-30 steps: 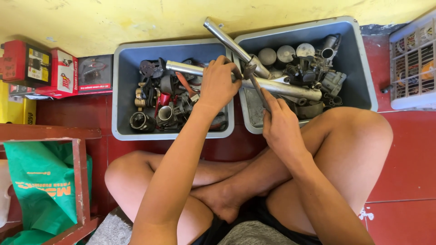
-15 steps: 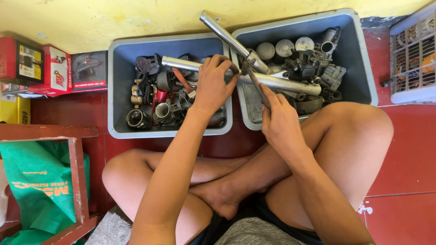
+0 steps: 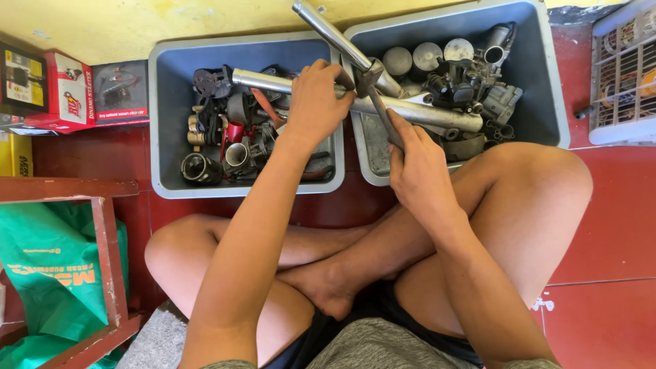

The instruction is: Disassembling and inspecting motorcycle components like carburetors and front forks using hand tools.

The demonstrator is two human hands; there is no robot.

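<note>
Left hand point(image 3: 316, 102) clamps chrome tube point(image 3: 410, 113) bridging rims of two grey bins point(image 3: 167, 123); right hand point(image 3: 418, 164) closed on spanner point(image 3: 383, 113) at tube's middle — slip risk; knuckles could strike carburettor parts point(image 3: 471, 89); tube could roll.

1. L hand point(image 3: 316, 102) grips a metal tube point(image 3: 417, 113) lying across two plastic bins; R hand point(image 3: 420, 171) holds a spanner point(image 3: 383, 113) just right of that grip, its head on the tube.
2. Left bin point(image 3: 158, 123) sits under and left of the grip, w/ small engine parts point(image 3: 219, 147) in it.
3. Right bin point(image 3: 540, 82) lies right of the grip, w/ carburettors point(image 3: 471, 89) in it.
4. A second tube point(image 3: 335, 37) runs up-left behind the grip.
5. Boxes point(image 3: 68, 92) far left; wire rack point(image 3: 625, 75) far right.
</note>
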